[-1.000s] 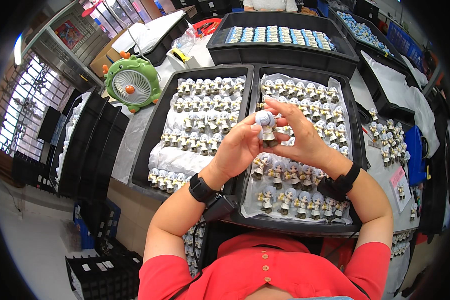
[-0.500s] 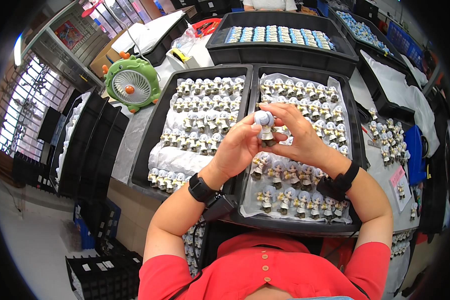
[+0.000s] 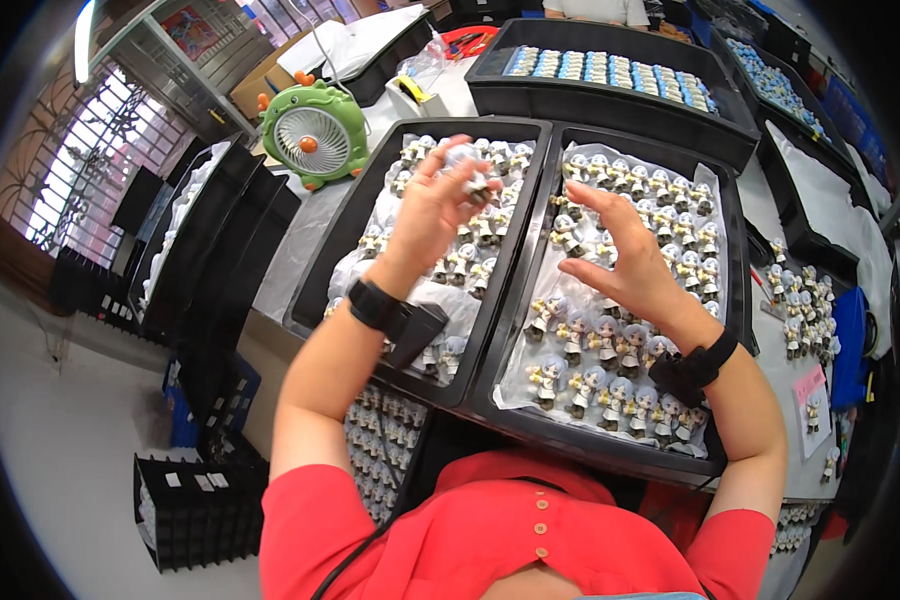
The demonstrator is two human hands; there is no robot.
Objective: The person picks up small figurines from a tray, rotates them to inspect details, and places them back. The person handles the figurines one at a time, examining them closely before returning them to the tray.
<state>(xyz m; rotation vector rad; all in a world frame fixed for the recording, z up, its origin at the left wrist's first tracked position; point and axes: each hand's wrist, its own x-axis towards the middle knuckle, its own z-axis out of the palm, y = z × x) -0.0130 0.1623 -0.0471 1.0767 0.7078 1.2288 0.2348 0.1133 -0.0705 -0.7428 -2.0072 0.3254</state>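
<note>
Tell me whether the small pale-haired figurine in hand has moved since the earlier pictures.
Yes: the figurine went leftward, from over the right rectangular black tray to over the left black tray.

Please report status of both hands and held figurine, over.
Left hand: gripping figurine, over left tray. Right hand: open, over right tray. Figurine blurred, partly hidden by hand.

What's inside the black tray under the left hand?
Little pale-haired figurines in rows on white lining. The left hand and wristband cover part, so I can't see what's there, or under the lining.
</note>
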